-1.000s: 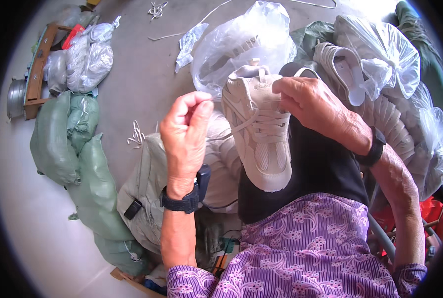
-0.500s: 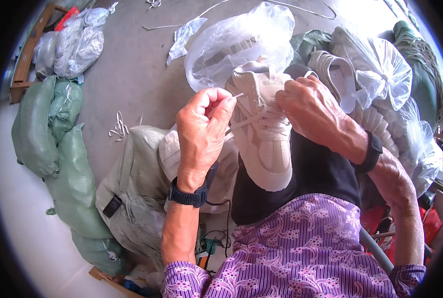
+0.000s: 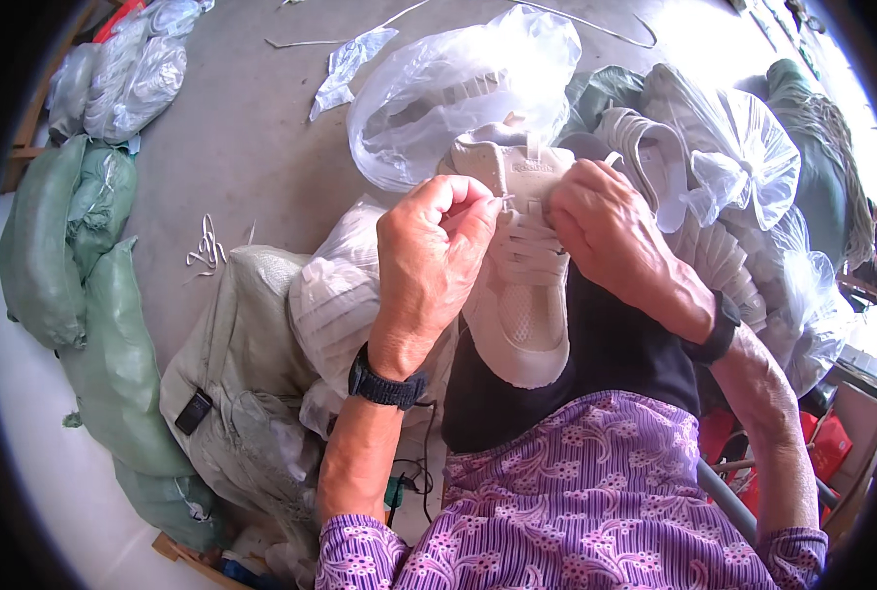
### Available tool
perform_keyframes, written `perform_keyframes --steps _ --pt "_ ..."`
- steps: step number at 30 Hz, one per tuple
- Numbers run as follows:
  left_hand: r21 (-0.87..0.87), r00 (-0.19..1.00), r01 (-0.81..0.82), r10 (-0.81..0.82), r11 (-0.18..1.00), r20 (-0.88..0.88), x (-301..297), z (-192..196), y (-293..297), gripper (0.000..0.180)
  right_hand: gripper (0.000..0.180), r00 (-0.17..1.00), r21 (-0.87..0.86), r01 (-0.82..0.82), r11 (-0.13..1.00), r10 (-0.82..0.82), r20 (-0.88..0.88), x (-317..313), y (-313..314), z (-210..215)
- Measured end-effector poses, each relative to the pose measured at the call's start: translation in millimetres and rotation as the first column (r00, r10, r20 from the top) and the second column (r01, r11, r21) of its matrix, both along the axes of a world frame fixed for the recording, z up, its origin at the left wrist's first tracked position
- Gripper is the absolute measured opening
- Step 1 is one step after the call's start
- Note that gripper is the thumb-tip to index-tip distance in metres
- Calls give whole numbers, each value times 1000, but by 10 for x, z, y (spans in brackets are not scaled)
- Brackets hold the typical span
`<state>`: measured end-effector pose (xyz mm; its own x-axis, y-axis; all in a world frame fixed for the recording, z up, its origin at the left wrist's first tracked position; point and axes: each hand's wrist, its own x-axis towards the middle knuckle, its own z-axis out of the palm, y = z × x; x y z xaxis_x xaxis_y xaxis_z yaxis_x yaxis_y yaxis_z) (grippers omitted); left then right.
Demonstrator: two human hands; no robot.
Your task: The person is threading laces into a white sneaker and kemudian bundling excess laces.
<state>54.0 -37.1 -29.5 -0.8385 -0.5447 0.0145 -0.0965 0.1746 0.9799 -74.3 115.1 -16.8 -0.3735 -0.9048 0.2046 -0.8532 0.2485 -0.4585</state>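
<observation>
A white sneaker (image 3: 522, 315) lies on my lap, toe toward me. My left hand (image 3: 429, 261) is closed on the end of its white lace (image 3: 532, 258), pinching it beside the upper eyelets. My right hand (image 3: 611, 241) grips the sneaker's right side near the tongue. Each wrist carries a black band. A purple patterned sleeve covers both upper arms.
A clear plastic bag (image 3: 458, 88) holding shoes lies just beyond the sneaker. More white shoes in plastic (image 3: 714, 187) pile up at the right. Green sacks (image 3: 85, 285) line the left. A pale sack (image 3: 252, 374) sits by my left knee on the concrete floor (image 3: 252, 138).
My left hand has moved right and in toward the sneaker's tongue, bringing the lace end with it. The view has shifted down and left a little.
</observation>
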Motion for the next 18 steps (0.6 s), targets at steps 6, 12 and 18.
perform_keyframes --steps 6,12,18 --pt "-87 999 16 -14 996 29 -18 17 18 7 8 998 -42 26 999 -23 59 9 -154 -50" --pt "-318 1000 24 -26 948 1 -83 50 90 6 10 998 -11 32 999 -31 49 -24 -80 15" --pt "-592 998 26 9 805 57 -132 128 210 7 11 987 -79 15 997 -3 159 -89 -35 -5"
